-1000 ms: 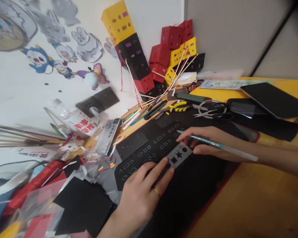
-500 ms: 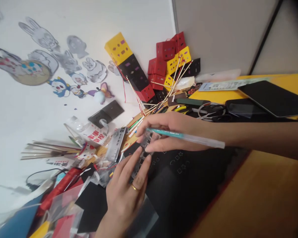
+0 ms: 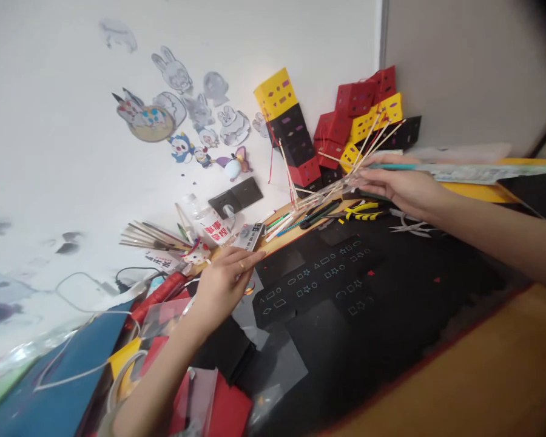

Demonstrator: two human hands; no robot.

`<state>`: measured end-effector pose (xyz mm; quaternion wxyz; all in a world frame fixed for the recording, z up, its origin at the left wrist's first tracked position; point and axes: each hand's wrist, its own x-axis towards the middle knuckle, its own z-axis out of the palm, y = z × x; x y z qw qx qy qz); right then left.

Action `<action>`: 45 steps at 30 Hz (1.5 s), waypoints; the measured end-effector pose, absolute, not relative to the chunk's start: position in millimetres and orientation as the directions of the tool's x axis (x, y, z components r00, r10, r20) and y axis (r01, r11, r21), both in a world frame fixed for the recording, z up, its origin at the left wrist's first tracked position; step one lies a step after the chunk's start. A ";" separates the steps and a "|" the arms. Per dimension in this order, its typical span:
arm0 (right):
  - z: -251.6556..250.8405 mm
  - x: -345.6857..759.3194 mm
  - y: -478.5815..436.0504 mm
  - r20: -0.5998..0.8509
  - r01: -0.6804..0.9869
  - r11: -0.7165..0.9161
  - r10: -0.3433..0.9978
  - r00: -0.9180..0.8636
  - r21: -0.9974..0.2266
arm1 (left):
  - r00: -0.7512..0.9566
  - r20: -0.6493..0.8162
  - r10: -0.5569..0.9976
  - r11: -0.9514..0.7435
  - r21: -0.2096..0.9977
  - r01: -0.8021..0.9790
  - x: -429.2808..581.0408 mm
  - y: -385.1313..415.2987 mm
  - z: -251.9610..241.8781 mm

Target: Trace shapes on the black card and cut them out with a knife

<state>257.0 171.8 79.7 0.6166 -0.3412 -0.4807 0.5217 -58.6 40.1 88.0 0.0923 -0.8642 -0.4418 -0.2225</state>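
Observation:
My right hand (image 3: 404,188) is raised over the back of the desk, closed on a clear plastic stencil (image 3: 325,193) and a teal pen (image 3: 395,167). The stencil sticks out left from the fingertips, while the pen points to the right. Rows of small outlined stars, squares and circles cover the black paper (image 3: 327,352) below. My left hand (image 3: 225,282) is at the paper's left edge, fingers stretched out and nothing visible in them. Under and beside that forearm are black sheets (image 3: 225,349) and red sheets (image 3: 232,400).
Stacked yellow, black and red paper boxes (image 3: 295,133) with thin sticks stand at the back. Yellow-handled pliers (image 3: 364,210), scissors (image 3: 412,224) and several pens lie along the back edge. A bottle (image 3: 204,218) and a blue folder (image 3: 73,364) are on the left.
My right hand has lifted the stencil off the black paper toward the back, uncovering the drawn shapes. My left hand has come away from the stencil, its fingers straighter. The view has shifted.

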 end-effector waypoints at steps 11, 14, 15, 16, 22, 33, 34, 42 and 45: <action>58.2 303.3 165.9 0.086 -0.518 0.152 0.985 0.149 -0.842 | 0.756 -0.185 0.628 -0.691 0.314 0.651 30.6 160.8 52.3; 57.2 314.4 162.3 0.031 -0.548 0.125 0.984 0.178 -0.827 | 0.757 -0.342 0.557 -0.690 0.317 0.651 50.9 183.5 48.3; 57.7 317.2 161.6 0.014 -0.556 0.116 0.983 0.185 -0.823 | 0.743 -0.376 0.553 -0.684 0.304 0.663 55.5 187.6 47.4; 58.7 319.6 161.0 0.000 -0.564 0.111 0.981 0.193 -0.818 | 0.725 -0.400 0.561 -0.676 0.284 0.680 59.3 190.3 46.5; 68.4 329.6 158.6 -0.028 -0.621 0.141 0.967 0.254 -0.771 | 0.635 -0.485 0.602 -0.657 0.152 0.739 67.6 193.2 43.2; 70.3 342.6 155.9 -0.051 -0.666 0.173 0.952 0.302 -0.726 | 0.651 -0.423 0.630 -0.665 0.138 0.734 60.3 195.1 46.3; 70.6 343.4 155.7 -0.053 -0.666 0.173 0.951 0.304 -0.726 | 0.651 -0.425 0.628 -0.658 0.156 0.737 60.4 196.6 45.6; 69.2 350.7 160.6 -0.063 -0.665 0.167 0.950 0.307 -0.728 | 0.560 -0.432 0.707 -0.408 0.399 0.821 45.8 203.9 42.7; 66.8 354.6 164.3 -0.053 -0.661 0.181 0.947 0.318 -0.729 | 0.498 -0.364 0.787 -0.246 0.555 0.795 25.1 196.9 58.8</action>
